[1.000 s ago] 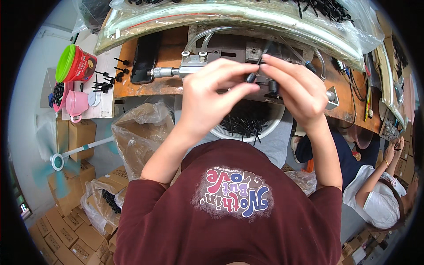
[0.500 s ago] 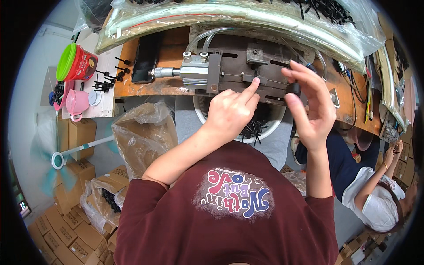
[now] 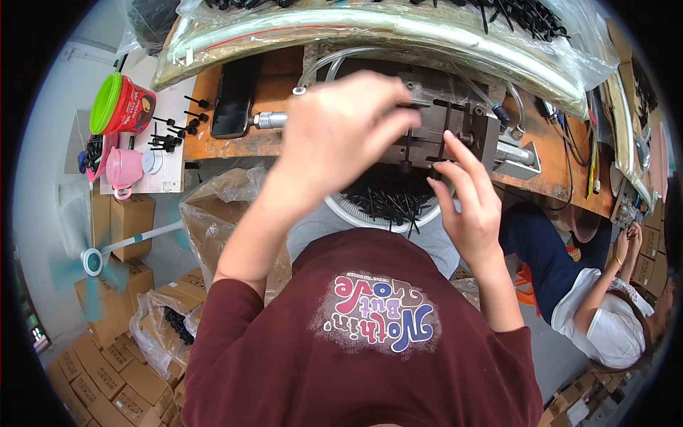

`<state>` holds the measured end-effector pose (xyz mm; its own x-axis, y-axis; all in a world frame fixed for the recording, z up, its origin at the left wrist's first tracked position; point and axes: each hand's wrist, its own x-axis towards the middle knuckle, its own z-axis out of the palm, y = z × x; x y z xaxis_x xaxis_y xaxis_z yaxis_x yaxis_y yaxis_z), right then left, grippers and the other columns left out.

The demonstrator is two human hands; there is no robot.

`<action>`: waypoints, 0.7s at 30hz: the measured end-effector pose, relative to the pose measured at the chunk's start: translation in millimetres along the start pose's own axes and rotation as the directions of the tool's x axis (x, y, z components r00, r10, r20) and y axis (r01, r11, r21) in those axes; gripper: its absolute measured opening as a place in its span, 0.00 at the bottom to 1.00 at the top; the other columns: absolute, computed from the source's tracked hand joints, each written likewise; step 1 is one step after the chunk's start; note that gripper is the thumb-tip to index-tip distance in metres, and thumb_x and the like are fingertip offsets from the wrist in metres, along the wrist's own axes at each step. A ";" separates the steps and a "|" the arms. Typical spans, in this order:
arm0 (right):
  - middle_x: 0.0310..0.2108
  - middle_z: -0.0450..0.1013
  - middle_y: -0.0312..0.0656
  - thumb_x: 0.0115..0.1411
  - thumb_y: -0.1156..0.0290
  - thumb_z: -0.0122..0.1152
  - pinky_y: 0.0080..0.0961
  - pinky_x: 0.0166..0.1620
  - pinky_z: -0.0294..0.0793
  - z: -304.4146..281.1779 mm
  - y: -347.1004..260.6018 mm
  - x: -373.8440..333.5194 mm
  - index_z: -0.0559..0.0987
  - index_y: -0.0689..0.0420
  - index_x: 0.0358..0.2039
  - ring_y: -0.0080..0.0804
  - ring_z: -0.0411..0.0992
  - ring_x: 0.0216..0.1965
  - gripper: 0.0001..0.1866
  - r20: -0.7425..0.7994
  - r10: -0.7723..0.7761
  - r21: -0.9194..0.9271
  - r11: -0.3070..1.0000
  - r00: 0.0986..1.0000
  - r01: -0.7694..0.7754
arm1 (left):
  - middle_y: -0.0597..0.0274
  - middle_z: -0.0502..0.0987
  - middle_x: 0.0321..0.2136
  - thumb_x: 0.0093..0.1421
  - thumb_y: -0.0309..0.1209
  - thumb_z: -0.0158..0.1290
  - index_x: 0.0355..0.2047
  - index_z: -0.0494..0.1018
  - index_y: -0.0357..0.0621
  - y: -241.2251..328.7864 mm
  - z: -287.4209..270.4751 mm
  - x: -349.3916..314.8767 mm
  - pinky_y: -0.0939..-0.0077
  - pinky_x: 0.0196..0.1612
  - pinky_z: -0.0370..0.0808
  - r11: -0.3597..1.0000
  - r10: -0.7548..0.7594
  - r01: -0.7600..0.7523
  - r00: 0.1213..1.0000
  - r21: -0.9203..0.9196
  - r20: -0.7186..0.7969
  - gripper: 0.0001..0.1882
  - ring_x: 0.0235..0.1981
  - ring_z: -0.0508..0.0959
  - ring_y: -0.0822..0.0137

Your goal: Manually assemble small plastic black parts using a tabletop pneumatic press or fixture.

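Observation:
My left hand (image 3: 341, 132) is smeared by motion above the metal clamping fixture (image 3: 427, 92), covering its left half. Just below its thumb is a thin black stemmed part (image 3: 407, 151), head down; whether the hand grips it is unclear. My right hand (image 3: 471, 203) is at the fixture's front right, fingers and thumb curled round another black stemmed part (image 3: 447, 128), its stem pointing up and away from me. Below both hands, a white basket (image 3: 339, 208) between my legs holds a heap of similar black parts (image 3: 391, 196).
Several black parts (image 3: 167, 139) lie at the left beside a dark phone (image 3: 233, 99), a pink cup (image 3: 124, 171) and a red tub (image 3: 135, 103). Clear air hoses (image 3: 341, 53) run behind the fixture. A fan (image 3: 92, 261) and a co-worker (image 3: 597, 313) flank me.
My left hand has moved up and left from pointing at the fixture's middle. My right hand has come lower and closer, fingers now round a black part. The fixture's right block is now exposed.

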<state>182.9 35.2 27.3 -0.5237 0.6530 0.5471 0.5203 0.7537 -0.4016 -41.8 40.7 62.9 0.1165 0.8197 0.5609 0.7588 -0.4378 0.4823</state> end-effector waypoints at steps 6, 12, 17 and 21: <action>0.57 0.72 0.51 0.51 0.78 0.66 0.26 0.33 0.75 26.5 -4.8 -8.0 0.76 0.61 0.36 0.33 0.76 0.28 0.12 0.150 -0.027 -0.094 0.995 0.988 0.042 | 0.55 0.79 0.34 0.53 0.27 0.61 0.36 0.79 0.39 -34.8 -5.5 78.6 0.63 0.42 0.76 0.963 0.072 -0.007 0.970 0.268 -0.231 0.10 0.38 0.79 0.53; 0.55 0.75 0.51 0.49 0.77 0.60 0.20 0.27 0.71 35.1 -2.8 0.7 0.75 0.59 0.34 0.26 0.70 0.17 0.10 0.179 -0.083 -0.197 0.973 0.980 0.118 | 0.54 0.80 0.34 0.50 0.29 0.64 0.35 0.79 0.39 -68.9 17.1 114.7 0.62 0.42 0.78 0.929 -0.038 0.087 0.989 0.361 -0.141 0.12 0.39 0.81 0.53; 0.53 0.76 0.52 0.47 0.78 0.60 0.21 0.26 0.71 30.5 -0.8 5.2 0.74 0.59 0.32 0.27 0.70 0.15 0.09 0.199 -0.084 -0.206 0.970 0.976 0.126 | 0.53 0.80 0.31 0.51 0.28 0.63 0.35 0.80 0.37 -48.4 3.9 104.3 0.67 0.38 0.79 0.988 -0.157 0.157 0.982 -0.009 -0.104 0.11 0.32 0.82 0.56; 0.54 0.76 0.42 0.49 0.73 0.70 0.25 0.29 0.75 26.1 -0.1 8.9 0.77 0.58 0.36 0.33 0.72 0.19 0.14 0.289 -0.029 -0.245 0.964 0.957 0.103 | 0.53 0.80 0.30 0.51 0.26 0.63 0.35 0.80 0.36 -1.6 -21.1 65.4 0.69 0.37 0.79 0.935 -0.217 0.181 0.972 -0.305 -0.090 0.11 0.30 0.82 0.56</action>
<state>160.5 42.9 13.1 -0.7110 0.6248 0.3226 0.6131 0.7755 -0.1507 -48.9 87.3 113.0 -0.1090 0.8585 0.5011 0.5355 -0.3740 0.7572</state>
